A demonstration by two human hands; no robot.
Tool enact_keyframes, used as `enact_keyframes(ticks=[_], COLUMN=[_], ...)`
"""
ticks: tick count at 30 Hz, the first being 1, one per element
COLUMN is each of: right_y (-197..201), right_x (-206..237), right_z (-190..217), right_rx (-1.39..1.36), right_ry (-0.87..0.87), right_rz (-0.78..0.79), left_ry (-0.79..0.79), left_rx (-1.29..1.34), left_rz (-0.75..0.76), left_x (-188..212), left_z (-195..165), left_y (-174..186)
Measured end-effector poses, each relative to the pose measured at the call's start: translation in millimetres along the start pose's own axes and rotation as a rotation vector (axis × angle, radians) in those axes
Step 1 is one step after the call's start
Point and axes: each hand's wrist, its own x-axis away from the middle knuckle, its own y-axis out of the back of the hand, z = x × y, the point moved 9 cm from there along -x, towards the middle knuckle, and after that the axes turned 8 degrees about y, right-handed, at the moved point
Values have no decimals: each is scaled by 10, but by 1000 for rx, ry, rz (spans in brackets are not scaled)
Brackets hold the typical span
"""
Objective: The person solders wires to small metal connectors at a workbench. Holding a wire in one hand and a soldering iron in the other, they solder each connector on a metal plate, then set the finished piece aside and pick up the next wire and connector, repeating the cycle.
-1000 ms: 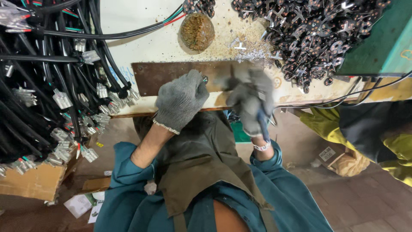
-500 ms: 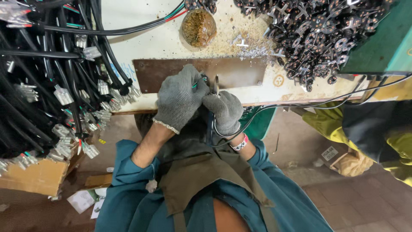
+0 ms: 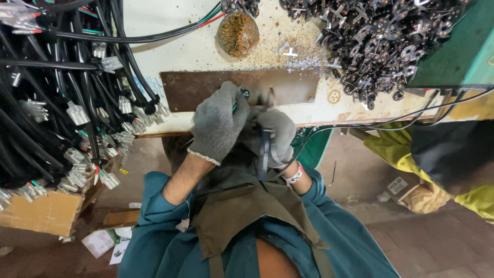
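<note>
The thin black cable [image 3: 329, 127] lies at the near edge of the bench [image 3: 206, 51], running off to my right along that edge, with its near end between my two hands. My left hand [image 3: 218, 123] curls over it from above, fingers closed around something green-tipped. My right hand [image 3: 278, 136], just beside and lower, grips a dark tool; both are gloved, wrists bent inward.

Single view, head-worn camera. Looks steeply down and forward from above the wearer's chest, close to the work. Frame bottom: teal sleeves and olive apron [image 3: 242, 216]. Centre: both gloved hands, left hand [image 3: 218, 121] and right hand [image 3: 278, 136], at the near edge of the worktop [image 3: 195, 51]. Top: far worktop. No second view shares the scene.
</note>
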Motion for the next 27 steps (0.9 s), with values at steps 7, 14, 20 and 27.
enact_keyframes(ticks=[7, 14, 20, 27], right_y=[326, 227, 199, 212], right_x=[-271, -244, -69, -78], right_z=[247, 110, -64, 61], right_rx=[34, -282, -577, -417], right_ry=[0, -173, -155, -9], right_rz=[-91, -65, -233, -254], left_ry=[131, -91, 382, 5], left_rx=[289, 350, 535, 428], left_rz=[174, 255, 274, 136], left_x=[75, 166, 258, 205], left_z=[82, 30, 338, 71], left_y=[123, 232, 11, 166])
